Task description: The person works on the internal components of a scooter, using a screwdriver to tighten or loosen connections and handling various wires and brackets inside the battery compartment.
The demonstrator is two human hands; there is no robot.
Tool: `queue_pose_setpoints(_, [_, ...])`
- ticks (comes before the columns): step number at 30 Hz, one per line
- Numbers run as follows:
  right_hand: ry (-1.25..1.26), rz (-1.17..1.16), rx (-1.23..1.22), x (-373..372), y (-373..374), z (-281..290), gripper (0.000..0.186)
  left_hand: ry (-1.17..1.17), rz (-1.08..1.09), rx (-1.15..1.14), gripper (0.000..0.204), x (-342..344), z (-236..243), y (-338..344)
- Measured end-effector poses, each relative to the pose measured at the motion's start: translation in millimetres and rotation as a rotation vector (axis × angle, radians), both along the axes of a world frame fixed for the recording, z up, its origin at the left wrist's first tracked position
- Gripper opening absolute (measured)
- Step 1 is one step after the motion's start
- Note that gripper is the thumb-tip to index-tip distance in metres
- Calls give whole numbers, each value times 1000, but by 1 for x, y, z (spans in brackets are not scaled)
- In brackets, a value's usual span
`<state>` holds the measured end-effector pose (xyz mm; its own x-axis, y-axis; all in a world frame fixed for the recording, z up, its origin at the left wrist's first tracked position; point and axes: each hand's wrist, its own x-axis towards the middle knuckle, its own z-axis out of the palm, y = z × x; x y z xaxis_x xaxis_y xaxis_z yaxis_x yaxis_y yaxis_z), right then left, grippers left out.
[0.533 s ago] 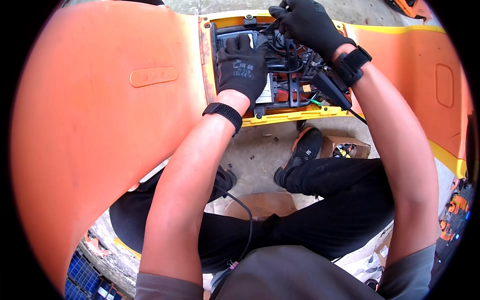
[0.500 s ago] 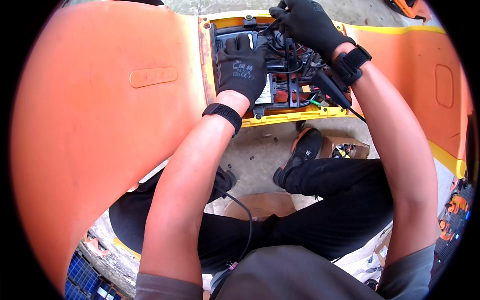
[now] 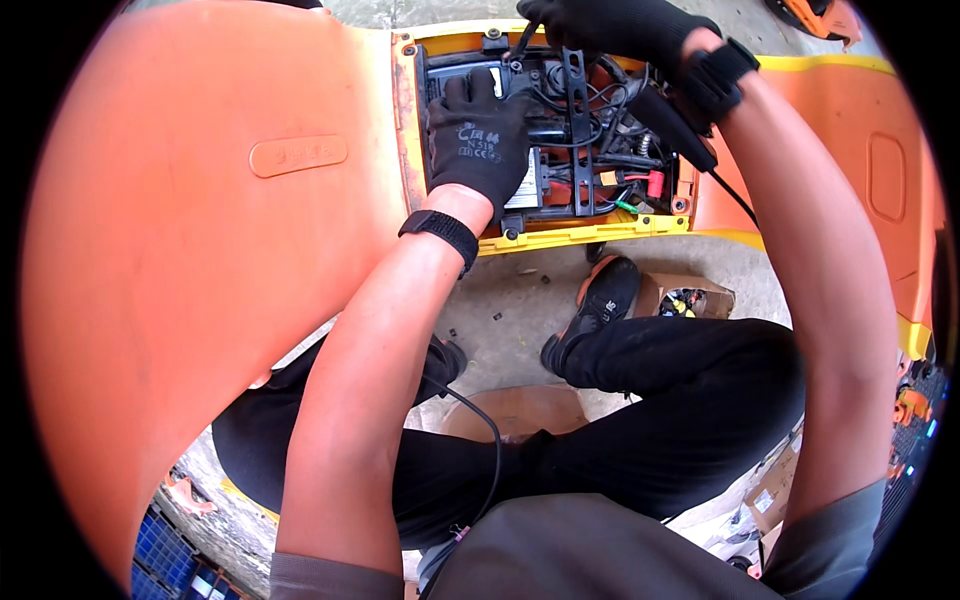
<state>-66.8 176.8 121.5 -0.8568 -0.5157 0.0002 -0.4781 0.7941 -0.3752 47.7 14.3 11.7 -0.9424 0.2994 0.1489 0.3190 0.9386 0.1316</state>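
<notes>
My left hand (image 3: 475,140), in a black glove, rests with fingers apart and slightly bent on a dark boxy part (image 3: 450,80) in an open compartment of an orange and yellow vehicle body. My right hand (image 3: 585,25), also gloved, is closed on a slim dark tool (image 3: 525,40) angled down at the compartment's upper edge. Around them are a black slotted bracket (image 3: 582,180), tangled black cables, red connectors (image 3: 654,182) and a small green part (image 3: 627,207). A black elongated device (image 3: 675,135) with a cord lies beneath my right wrist.
Orange panels (image 3: 200,240) flank the compartment. An open cardboard box (image 3: 655,295) of small parts sits beside my right foot on the concrete floor (image 3: 500,300). Blue crates (image 3: 165,550) are at lower left, another orange object (image 3: 820,20) at upper right.
My right hand and forearm have shifted, the hand upward and leftward, the forearm rightward, revealing more red wiring. My left hand has moved only slightly left, staying on the dark part.
</notes>
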Motion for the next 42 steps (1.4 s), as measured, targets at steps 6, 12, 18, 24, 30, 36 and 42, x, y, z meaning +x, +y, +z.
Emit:
queue_pose_setpoints(6, [116,-162,-71,26,5,-5,30,-6,-3,-2,33,1,-1,0])
queue_pose_setpoints(12, [122,-195,-184,38,3,-16,26,68,1,20,32,3,-4,-1])
queue_pose_setpoints(18, [150,-254,-161,48,-2,-29,25,25,7,3,34,2,-3,1])
queue_pose_setpoints(24, [28,33,-150,48,-5,-2,14,-5,17,0,34,4,-1,-3])
queue_pose_setpoints(30, [81,82,18,20,6,0,16,30,10,13,34,2,-4,-1])
queue_pose_setpoints(36, [158,-60,-83,30,11,-3,24,6,11,25,35,2,-1,0])
queue_pose_setpoints(42, [17,-258,-221,45,3,-6,27,120,0,62,30,3,-8,0])
